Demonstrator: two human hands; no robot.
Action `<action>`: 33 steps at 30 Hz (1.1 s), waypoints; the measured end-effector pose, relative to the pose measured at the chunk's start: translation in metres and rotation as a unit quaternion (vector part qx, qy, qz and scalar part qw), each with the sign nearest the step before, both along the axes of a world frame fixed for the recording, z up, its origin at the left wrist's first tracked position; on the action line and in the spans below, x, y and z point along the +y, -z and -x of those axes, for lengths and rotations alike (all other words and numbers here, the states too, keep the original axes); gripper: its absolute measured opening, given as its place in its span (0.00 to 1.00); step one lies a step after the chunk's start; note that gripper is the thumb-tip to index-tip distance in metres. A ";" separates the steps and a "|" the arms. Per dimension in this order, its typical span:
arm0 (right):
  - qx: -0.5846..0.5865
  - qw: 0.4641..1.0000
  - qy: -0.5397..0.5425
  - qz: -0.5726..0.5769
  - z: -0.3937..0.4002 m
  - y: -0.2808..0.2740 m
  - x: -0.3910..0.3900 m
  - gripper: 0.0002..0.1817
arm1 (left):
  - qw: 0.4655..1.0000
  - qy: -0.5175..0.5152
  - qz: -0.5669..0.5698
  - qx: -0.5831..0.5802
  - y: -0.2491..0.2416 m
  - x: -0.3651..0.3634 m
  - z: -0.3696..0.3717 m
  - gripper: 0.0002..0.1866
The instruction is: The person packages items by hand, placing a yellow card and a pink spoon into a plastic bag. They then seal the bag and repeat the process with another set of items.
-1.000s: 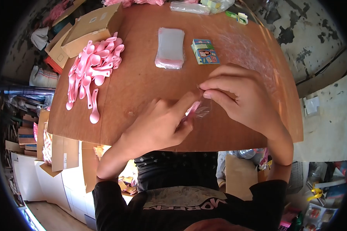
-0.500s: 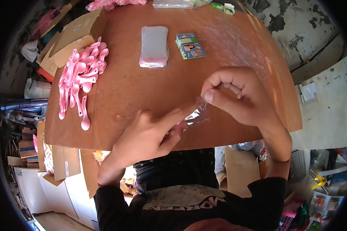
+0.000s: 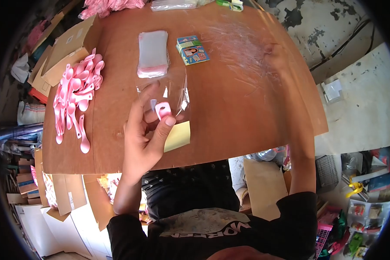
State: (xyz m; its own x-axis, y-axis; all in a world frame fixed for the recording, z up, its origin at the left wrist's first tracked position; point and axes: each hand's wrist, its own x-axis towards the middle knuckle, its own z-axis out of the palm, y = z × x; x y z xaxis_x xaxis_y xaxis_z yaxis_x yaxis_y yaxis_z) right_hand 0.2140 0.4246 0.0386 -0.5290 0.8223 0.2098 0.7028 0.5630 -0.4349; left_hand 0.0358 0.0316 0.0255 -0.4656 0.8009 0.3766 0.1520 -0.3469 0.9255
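My left hand (image 3: 138, 136) is closed around a clear plastic bag (image 3: 181, 89), held above the table's near half with the thumb on top. Inside the bag I see the holed handle end of a pink spoon (image 3: 163, 109); the rest of it is behind my thumb and fingers. A pale yellow card (image 3: 180, 135) shows at the bag's lower end. My right hand (image 3: 276, 58), smeared by motion, is over a heap of thin clear plastic scraps (image 3: 238, 50) at the back right. Its fingers cannot be made out.
Pink spoons (image 3: 76, 89) lie heaped at the left beside a cardboard box (image 3: 71, 47). A stack of clear bags (image 3: 152, 50) and a banded stack of printed cards (image 3: 192, 51) lie mid-table. Green-handled scissors (image 3: 229, 4) and more plastic packs (image 3: 175, 4) sit at the far edge.
My right hand has left the bag's end and moved away to the plastic scraps. My left hand has shifted left and turned, so the spoon and card in the bag now show.
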 end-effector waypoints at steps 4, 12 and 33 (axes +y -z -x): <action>0.222 0.974 0.039 0.019 -0.003 0.015 0.000 0.12 | 0.998 -0.014 0.000 -0.062 -0.004 0.006 0.003 0.24; 0.275 0.888 -0.269 0.254 0.014 -0.035 -0.184 0.16 | 0.991 0.047 0.026 -0.122 0.000 0.019 0.001 0.08; 0.351 0.877 -0.318 0.079 0.096 -0.066 -0.226 0.03 | 0.984 -0.096 0.038 0.148 -0.031 0.025 0.039 0.36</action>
State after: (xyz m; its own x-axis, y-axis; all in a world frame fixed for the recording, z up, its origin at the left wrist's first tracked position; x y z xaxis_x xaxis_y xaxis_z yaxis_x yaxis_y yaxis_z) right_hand 0.1177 0.1982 0.1049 -0.6767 0.4560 0.5780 -0.2042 0.6380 -0.7425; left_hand -0.0035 0.0566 0.0565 -0.4899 0.7407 0.4597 0.4737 -0.2165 0.8537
